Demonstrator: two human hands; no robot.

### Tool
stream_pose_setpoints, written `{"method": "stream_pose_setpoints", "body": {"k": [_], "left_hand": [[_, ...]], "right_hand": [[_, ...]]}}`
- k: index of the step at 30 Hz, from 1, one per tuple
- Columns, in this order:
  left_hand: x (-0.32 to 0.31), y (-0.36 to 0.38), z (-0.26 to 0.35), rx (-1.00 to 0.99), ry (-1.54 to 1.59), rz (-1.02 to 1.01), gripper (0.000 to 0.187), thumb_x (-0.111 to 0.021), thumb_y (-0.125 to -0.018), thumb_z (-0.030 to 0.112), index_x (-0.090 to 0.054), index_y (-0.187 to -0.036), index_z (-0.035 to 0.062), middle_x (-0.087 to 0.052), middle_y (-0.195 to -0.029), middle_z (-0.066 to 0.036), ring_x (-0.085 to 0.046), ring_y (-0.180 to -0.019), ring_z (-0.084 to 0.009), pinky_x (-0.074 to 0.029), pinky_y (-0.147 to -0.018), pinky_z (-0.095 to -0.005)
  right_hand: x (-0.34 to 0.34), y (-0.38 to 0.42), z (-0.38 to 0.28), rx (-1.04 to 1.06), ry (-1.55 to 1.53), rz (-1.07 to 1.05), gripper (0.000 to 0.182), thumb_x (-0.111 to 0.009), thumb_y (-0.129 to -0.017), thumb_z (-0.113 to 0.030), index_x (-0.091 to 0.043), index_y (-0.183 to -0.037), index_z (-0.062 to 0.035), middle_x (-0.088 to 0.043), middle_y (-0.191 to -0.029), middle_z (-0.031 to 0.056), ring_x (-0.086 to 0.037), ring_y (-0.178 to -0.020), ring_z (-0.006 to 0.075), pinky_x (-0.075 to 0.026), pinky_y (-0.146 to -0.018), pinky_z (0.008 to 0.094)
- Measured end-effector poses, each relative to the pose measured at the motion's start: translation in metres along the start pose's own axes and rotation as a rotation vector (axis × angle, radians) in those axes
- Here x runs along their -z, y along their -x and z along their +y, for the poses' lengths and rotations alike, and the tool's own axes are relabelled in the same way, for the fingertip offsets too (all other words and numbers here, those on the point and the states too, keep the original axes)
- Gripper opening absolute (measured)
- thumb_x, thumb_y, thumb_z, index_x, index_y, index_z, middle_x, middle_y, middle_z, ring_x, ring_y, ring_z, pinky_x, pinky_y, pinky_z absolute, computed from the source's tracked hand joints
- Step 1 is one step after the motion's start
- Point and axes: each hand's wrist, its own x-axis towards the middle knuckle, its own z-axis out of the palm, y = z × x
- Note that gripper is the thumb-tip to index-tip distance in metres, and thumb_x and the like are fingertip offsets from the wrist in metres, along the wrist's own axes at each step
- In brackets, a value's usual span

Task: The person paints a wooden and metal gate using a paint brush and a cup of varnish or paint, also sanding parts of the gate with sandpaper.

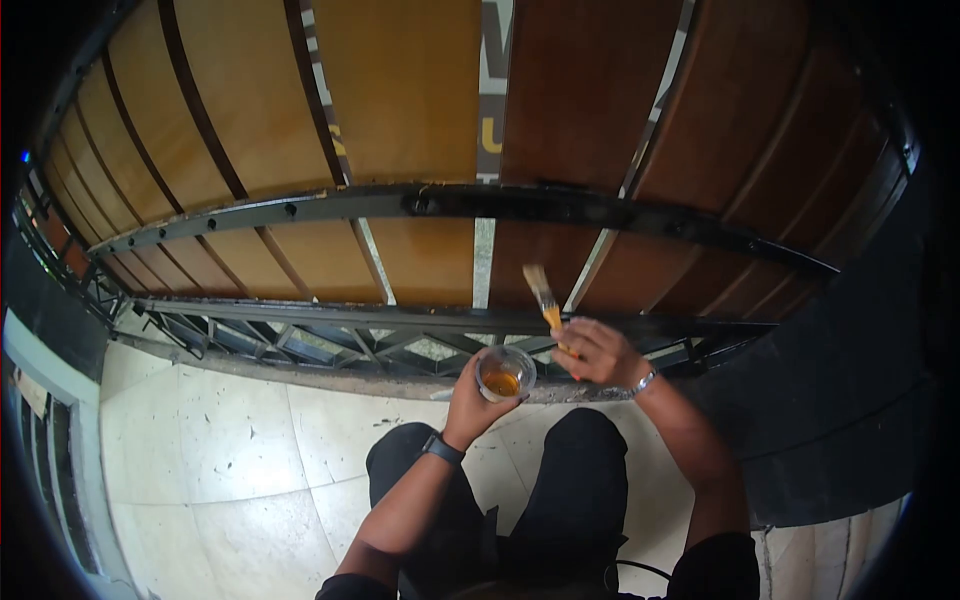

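Note:
My left hand (pixel 474 405) is wrapped round a clear plastic cup (pixel 507 374) with amber liquid in its bottom. To its right, my right hand (pixel 600 352) grips the orange handle of a paintbrush (pixel 543 293), its pale bristles pointing up and left. Behind the brush are the lower ends of dark reddish-brown slats (pixel 540 250); the bristles look apart from them, though depth is hard to judge. Lighter honey-coloured slats (pixel 398 90) stand on the left. A black metal rail (pixel 470 203) crosses all the slats.
Black lattice metalwork (pixel 370 345) runs low along the fence, just beyond my knees. Pale floor tiles (pixel 235 440) with dark specks lie under me. A dark surface (pixel 820 400) is at the right, and a light-framed structure (pixel 60 400) at the left edge.

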Motion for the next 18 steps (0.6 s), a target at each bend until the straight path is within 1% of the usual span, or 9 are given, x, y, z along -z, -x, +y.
{"method": "stream_pose_setpoints", "body": {"k": [2, 5, 7, 8, 10, 12, 15, 16, 18], "left_hand": [[-0.001, -0.002, 0.002, -0.01, -0.009, -0.011, 0.083, -0.09, -0.065, 0.022, -0.046, -0.13, -0.0027, -0.061, -0.117, -0.016, -0.061, -0.109, -0.0233, -0.049, -0.095, -0.0357], [-0.001, -0.006, 0.004, 0.029, -0.026, -0.039, 0.085, -0.091, -0.064, 0.023, -0.045, -0.131, -0.0029, -0.061, -0.117, -0.017, -0.061, -0.109, -0.0242, -0.049, -0.095, -0.036], [-0.005, -0.006, -0.005, 0.024, 0.009, -0.039, 0.086, -0.091, -0.064, 0.022, -0.045, -0.132, -0.003, -0.061, -0.117, -0.017, -0.061, -0.109, -0.0244, -0.049, -0.095, -0.0361], [-0.006, -0.008, -0.003, 0.032, 0.044, -0.037, 0.086, -0.091, -0.064, 0.022, -0.045, -0.132, -0.0031, -0.061, -0.117, -0.017, -0.061, -0.109, -0.0246, -0.049, -0.095, -0.0362], [-0.008, -0.009, -0.004, 0.049, 0.019, -0.047, 0.086, -0.091, -0.063, 0.022, -0.045, -0.131, -0.0033, -0.061, -0.117, -0.017, -0.061, -0.109, -0.0247, -0.049, -0.095, -0.0363], [-0.011, -0.009, -0.01, 0.02, 0.021, -0.032, 0.085, -0.09, -0.064, 0.025, -0.046, -0.132, -0.001, -0.06, -0.12, -0.018, -0.06, -0.112, -0.03, -0.048, -0.096, -0.038], [-0.012, -0.009, -0.005, 0.036, -0.002, -0.043, 0.086, -0.09, -0.063, 0.025, -0.046, -0.132, -0.0015, -0.06, -0.121, -0.018, -0.06, -0.112, -0.0303, -0.048, -0.096, -0.0384], [-0.012, -0.009, -0.004, 0.042, 0.017, -0.053, 0.086, -0.09, -0.063, 0.025, -0.046, -0.132, -0.0016, -0.06, -0.121, -0.018, -0.06, -0.112, -0.03, -0.048, -0.096, -0.0382], [-0.014, -0.005, -0.005, 0.085, 0.021, -0.066, 0.085, -0.091, -0.064, 0.022, -0.046, -0.132, -0.001, -0.059, -0.12, -0.016, -0.059, -0.113, -0.0267, -0.048, -0.096, -0.0371]], "right_hand": [[0.002, 0.012, -0.005, -0.062, -0.104, -0.028, 0.018, -0.068, -0.081, -0.012, -0.068, -0.099, -0.0098, -0.066, -0.113, 0.0086, -0.064, -0.104, 0.0252, -0.055, -0.094, 0.0391], [0.023, 0.011, 0.009, -0.109, -0.084, -0.089, 0.016, -0.068, -0.082, -0.011, -0.067, -0.098, -0.0101, -0.066, -0.112, 0.0077, -0.065, -0.101, 0.0235, -0.054, -0.094, 0.0391], [0.046, 0.003, 0.022, -0.135, -0.006, 0.043, 0.017, -0.071, -0.08, -0.009, -0.066, -0.096, -0.0107, -0.067, -0.111, 0.0078, -0.065, -0.098, 0.0227, -0.056, -0.093, 0.039], [0.057, -0.003, 0.023, -0.136, -0.001, 0.044, 0.017, -0.071, -0.08, -0.009, -0.066, -0.096, -0.0107, -0.067, -0.111, 0.0078, -0.065, -0.098, 0.0227, -0.056, -0.093, 0.039], [0.076, -0.011, 0.019, -0.081, 0.077, 0.192, 0.02, -0.075, -0.078, -0.009, -0.065, -0.095, -0.0113, -0.067, -0.11, 0.0079, -0.066, -0.097, 0.0226, -0.057, -0.09, 0.0393], [0.082, -0.009, 0.019, -0.051, 0.122, 0.216, 0.023, -0.078, -0.076, -0.01, -0.065, -0.095, -0.0116, -0.066, -0.111, 0.0085, -0.065, -0.097, 0.0237, -0.058, -0.088, 0.0395], [0.078, 0.001, 0.023, -0.037, 0.271, 0.195, 0.022, -0.078, -0.076, -0.01, -0.066, -0.095, -0.0115, -0.066, -0.113, 0.0094, -0.065, -0.099, 0.0256, -0.058, -0.09, 0.0399], [0.071, 0.009, 0.023, -0.05, 0.296, 0.131, 0.02, -0.076, -0.077, -0.01, -0.067, -0.095, -0.0114, -0.066, -0.111, 0.0094, -0.065, -0.1, 0.0254, -0.057, -0.091, 0.0402], [0.045, 0.032, 0.025, -0.123, 0.177, 0.094, 0.018, -0.074, -0.078, -0.01, -0.067, -0.095, -0.0108, -0.067, -0.11, 0.0096, -0.065, -0.102, 0.0247, -0.056, -0.092, 0.0412]]}}
